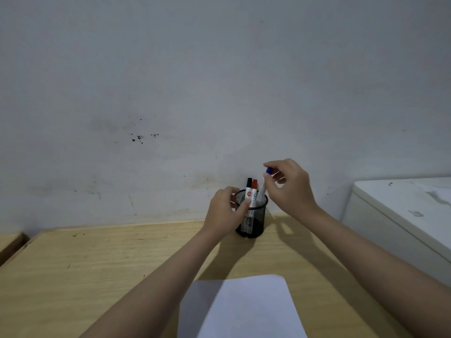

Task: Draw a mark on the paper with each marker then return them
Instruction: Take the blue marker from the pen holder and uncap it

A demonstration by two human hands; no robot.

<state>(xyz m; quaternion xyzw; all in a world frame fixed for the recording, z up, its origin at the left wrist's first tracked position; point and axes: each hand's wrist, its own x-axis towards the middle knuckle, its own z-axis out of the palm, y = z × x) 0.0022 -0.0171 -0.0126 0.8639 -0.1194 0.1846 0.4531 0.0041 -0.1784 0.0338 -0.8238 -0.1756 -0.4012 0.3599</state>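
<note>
One blue marker (264,189) near-upright, cap up, right hand (289,185).

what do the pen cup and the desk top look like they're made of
Pen cup: probably black metal mesh, matte; you can see through its fine grid to the markers inside. Desk top: light wood or wood-look laminate, low sheen, with visible grain streaks; which of the two cannot be told.

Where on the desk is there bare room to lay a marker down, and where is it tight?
Bare desk lies left of the left arm, between the paper and the wall. A smaller strip runs between the paper and the pen cup. It is crowded at the cup: left hand on it, right hand on the blue marker.
</note>
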